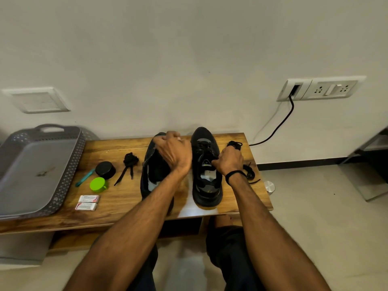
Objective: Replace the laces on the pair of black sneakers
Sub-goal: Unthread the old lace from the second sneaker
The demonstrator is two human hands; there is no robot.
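Observation:
Two black sneakers stand side by side, toes toward the wall, on a low wooden table [126, 198]. My left hand [173, 153] curls over the front of the left sneaker [154, 175] and grips it, hiding most of its upper. The right sneaker [206, 185] still has a lace through its eyelets. Beside its tongue, my right hand [230, 162] grips a bunched black lace [235, 144] that sticks out above the fist. A loose black lace [249, 174] lies by my right wrist. A coiled black lace [130, 160] lies left of the shoes.
A grey perforated tray [69, 171] fills the table's left end. Near it lie a black round tin [105, 169], a green cap [98, 184], a teal tool [84, 177] and two small white boxes [87, 203]. A black cable [279, 124] runs from the wall socket.

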